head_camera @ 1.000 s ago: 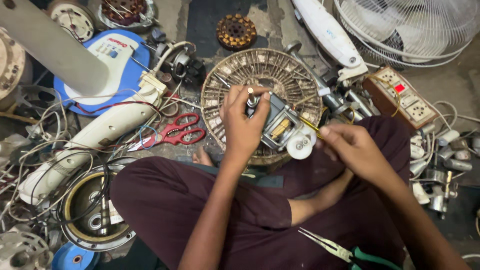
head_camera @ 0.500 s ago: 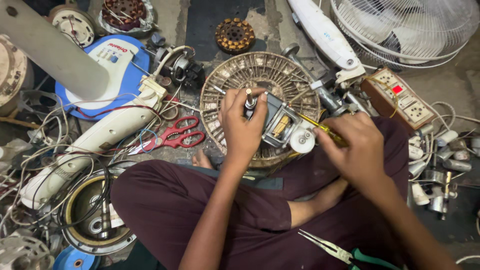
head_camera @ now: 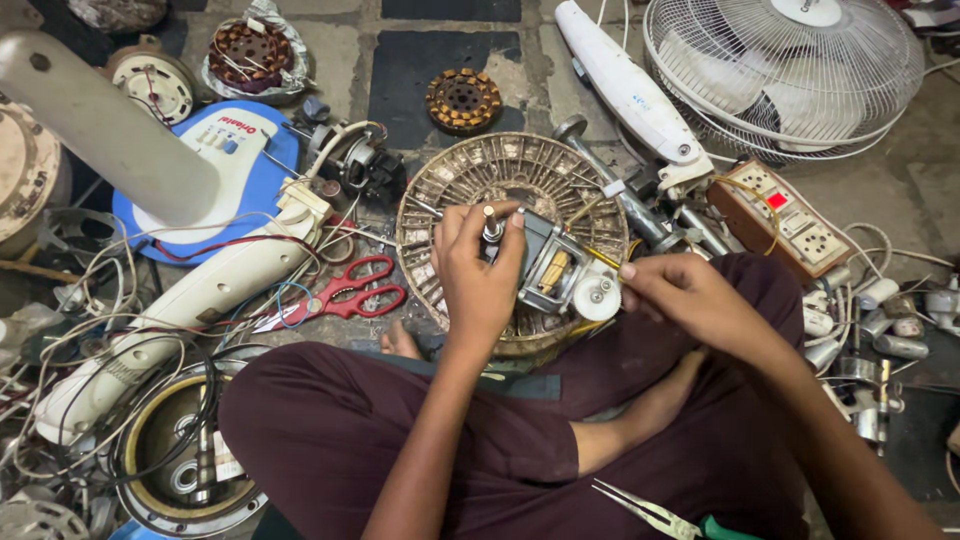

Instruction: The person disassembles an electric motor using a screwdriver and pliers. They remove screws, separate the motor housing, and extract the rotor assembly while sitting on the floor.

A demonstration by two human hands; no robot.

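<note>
A small grey fan motor (head_camera: 556, 272) with a copper coil and a white round end rests over a round metal fan grille (head_camera: 500, 180) on the floor. My left hand (head_camera: 478, 270) grips the motor's left side, thumb and fingers around its metal shaft. At the white end my right hand (head_camera: 690, 300) pinches a thin yellow-handled screwdriver (head_camera: 600, 256), mostly hidden by my fingers. My crossed legs in dark maroon trousers fill the lower part of the view.
Red scissors (head_camera: 345, 298) lie left of the grille among loose wires. A blue fan base (head_camera: 235, 165) and white fan column stand at left. A brown socket board (head_camera: 790, 222) and a white caged fan (head_camera: 790, 70) are at right. Green-handled pliers (head_camera: 665, 518) rest on my leg.
My right hand has shifted left and closer to the motor's white end. My left hand keeps its grip on the motor, which has barely moved.
</note>
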